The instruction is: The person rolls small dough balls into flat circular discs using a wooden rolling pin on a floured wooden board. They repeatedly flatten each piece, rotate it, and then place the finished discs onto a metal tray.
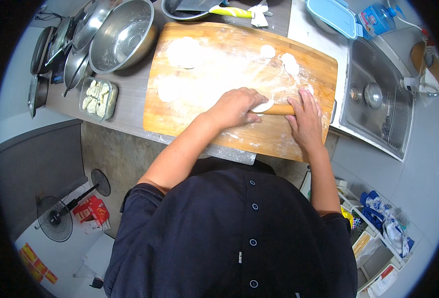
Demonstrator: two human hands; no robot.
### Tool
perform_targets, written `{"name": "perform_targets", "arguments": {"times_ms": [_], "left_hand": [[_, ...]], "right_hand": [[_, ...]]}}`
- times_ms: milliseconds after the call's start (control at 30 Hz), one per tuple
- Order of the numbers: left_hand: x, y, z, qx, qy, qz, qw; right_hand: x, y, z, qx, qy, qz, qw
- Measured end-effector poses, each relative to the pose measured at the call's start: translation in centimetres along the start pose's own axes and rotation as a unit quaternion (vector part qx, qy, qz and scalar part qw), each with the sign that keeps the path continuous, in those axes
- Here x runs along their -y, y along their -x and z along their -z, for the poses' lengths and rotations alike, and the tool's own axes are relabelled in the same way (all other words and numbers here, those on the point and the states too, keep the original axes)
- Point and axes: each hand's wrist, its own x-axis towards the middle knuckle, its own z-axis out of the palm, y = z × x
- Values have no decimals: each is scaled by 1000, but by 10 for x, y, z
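On the floured wooden board [204,123] lies a wooden rolling pin [280,109], partly over a small round of dough [263,107]. My left hand [240,106] pinches the edge of that round beside the pin's left part, whose end is hidden. My right hand [307,115] rests on the pin's right part with fingers spread out; whether it grips the pin is hard to tell. Beyond it lie a flattened dough piece [267,51] and some more dough [290,64]. At the board's left are pale rolled rounds [185,52], washed out by glare.
Left of the board stand a large steel bowl [122,37] and a glass container of dough pieces [111,100]. A pan [169,11] with a green-handled knife [230,12] sits behind. A steel sink [375,123] and a blue-lidded container [333,16] are at right.
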Motion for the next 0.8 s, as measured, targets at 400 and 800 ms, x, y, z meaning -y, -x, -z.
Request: {"name": "perform_targets", "arguments": {"times_ms": [400, 800], "left_hand": [[24, 3, 2, -179, 212, 247, 928], [104, 28, 69, -439, 193, 252, 841]], "right_hand": [[-8, 30, 15, -66, -30, -8, 997], [-49, 26, 19, -142, -7, -254, 957]]}}
